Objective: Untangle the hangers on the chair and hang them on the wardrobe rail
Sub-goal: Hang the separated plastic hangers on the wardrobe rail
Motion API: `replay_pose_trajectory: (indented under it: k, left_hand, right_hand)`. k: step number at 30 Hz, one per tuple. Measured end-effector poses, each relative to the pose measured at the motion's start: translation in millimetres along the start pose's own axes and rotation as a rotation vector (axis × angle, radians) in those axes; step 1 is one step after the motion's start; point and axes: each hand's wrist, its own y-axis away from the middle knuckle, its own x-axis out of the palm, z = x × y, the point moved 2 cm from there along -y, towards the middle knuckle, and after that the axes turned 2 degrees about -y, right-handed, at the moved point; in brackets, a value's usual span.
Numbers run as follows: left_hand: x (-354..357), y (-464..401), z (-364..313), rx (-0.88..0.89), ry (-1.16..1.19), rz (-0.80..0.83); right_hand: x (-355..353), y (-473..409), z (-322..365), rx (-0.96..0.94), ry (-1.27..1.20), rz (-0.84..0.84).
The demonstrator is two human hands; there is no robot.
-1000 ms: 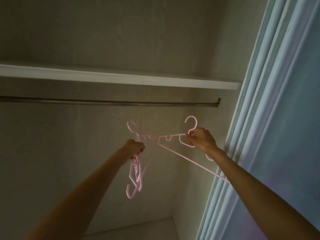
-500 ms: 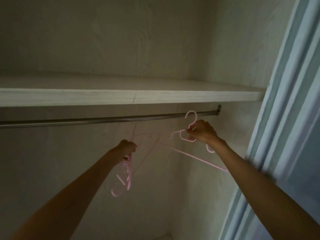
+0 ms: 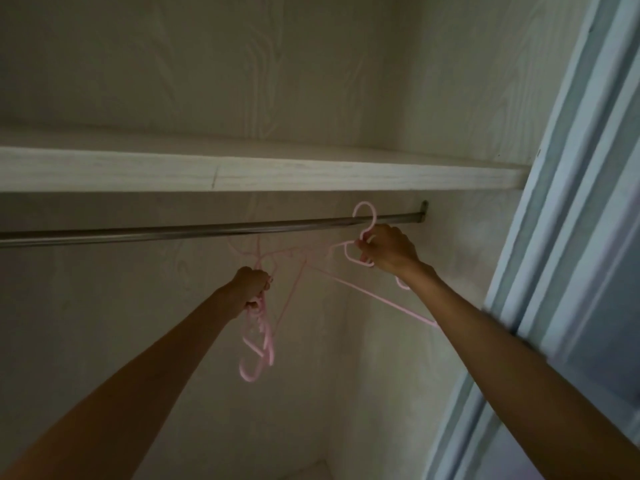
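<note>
Looking at it left to right: the left hand is curled tight round a bunch of pink hangers dangling below it, so those aren't hung yet. The right hand pinches one hanger at its neck, its hook up at the rail near the right end, pretty much on but not let go. Nothing else hangs on the rail. A shelf sits close above it, and the door frame crowds the right arm a bit.
</note>
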Motion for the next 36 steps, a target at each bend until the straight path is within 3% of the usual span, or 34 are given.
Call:
replay_pose_trajectory:
  k: [12,14,18,24,29,36]
  left_hand:
    - [6,3,6,-0.016,-0.038,0.011]
    - [3,4,6,-0.017,-0.035,0.009]
    - [-4,3,6,-0.015,-0.007,-0.013]
    - [-18,7,15,0.003,0.284,-0.040]
    - [-31,12,24,0.036,0.412,-0.058]
    - [-36,-3,34,-0.002,0.245,-0.057]
  right_hand:
    - [9,-7,-2,0.033,0.168,0.154]
    - [6,-3,2,0.019,0.188,0.075]
    - [0,-6,15,-0.200,0.296,-0.320]
    - [25,-21,4,-0.340,0.457,-0.146]
    - [18,-18,-20,-0.137,0.517,-0.228]
    - [-1,-25,-45,-0.008,0.716,-0.182]
